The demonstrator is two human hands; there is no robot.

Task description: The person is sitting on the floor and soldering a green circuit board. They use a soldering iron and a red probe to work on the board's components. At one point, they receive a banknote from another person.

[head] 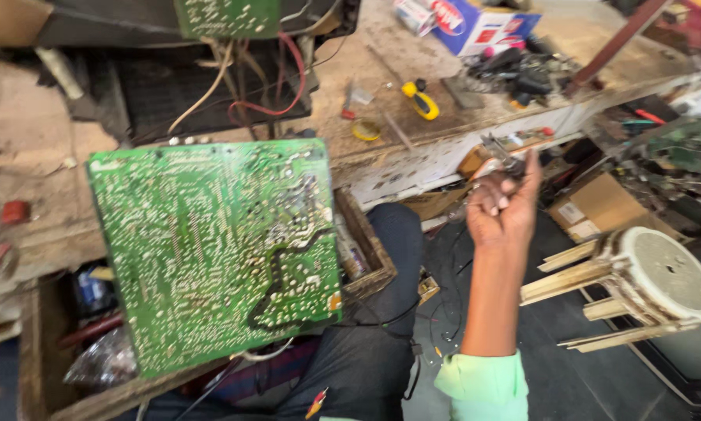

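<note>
Small metal part (497,156) pinched in curled right hand (502,204), flat green solder-speckled circuit board (218,249) nearby, left hand unseen.

A worn wooden workbench (413,148) above a dark floor (553,343), with a round stool (662,273) nearby.

Overturned stool (646,284), yellow-handled screwdriver (421,100)

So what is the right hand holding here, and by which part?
The right hand is closed around a small metal tool, gripped low so its metal end sticks up above the fingers. It is too blurred to identify. The left hand is out of view.
</note>
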